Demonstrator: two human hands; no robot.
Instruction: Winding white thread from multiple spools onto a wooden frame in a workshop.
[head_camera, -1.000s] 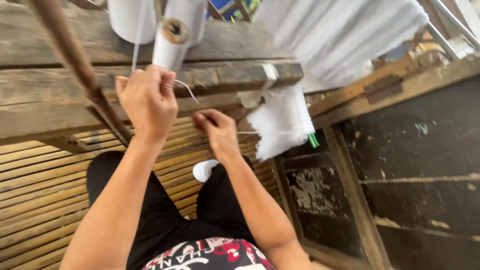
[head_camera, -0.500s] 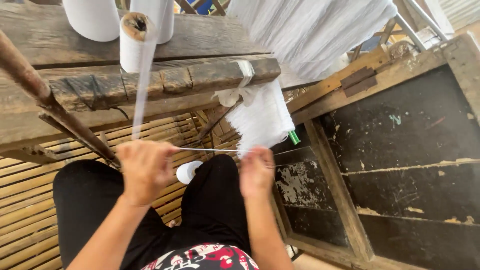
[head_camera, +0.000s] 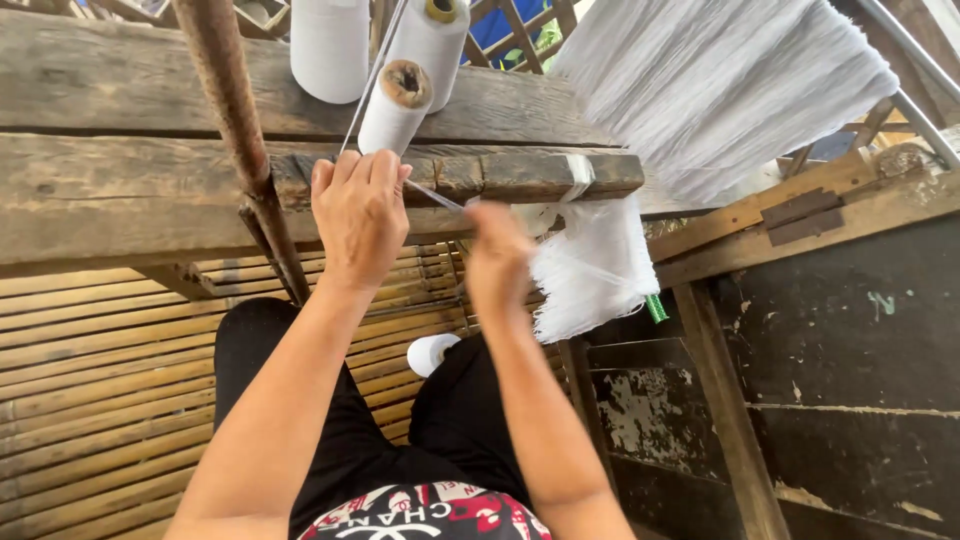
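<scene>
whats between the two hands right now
In the head view a thin white thread runs taut from the left hand to the blurred right hand; behind it are the wooden beam and bamboo slats.

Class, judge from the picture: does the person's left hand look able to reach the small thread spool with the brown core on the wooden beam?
Probably yes: the left hand is raised just below the small spool, with nothing between them.

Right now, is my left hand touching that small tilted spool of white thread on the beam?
Cannot tell. In the head view the left hand overlaps the small spool's base, hiding any contact or gap.
</scene>
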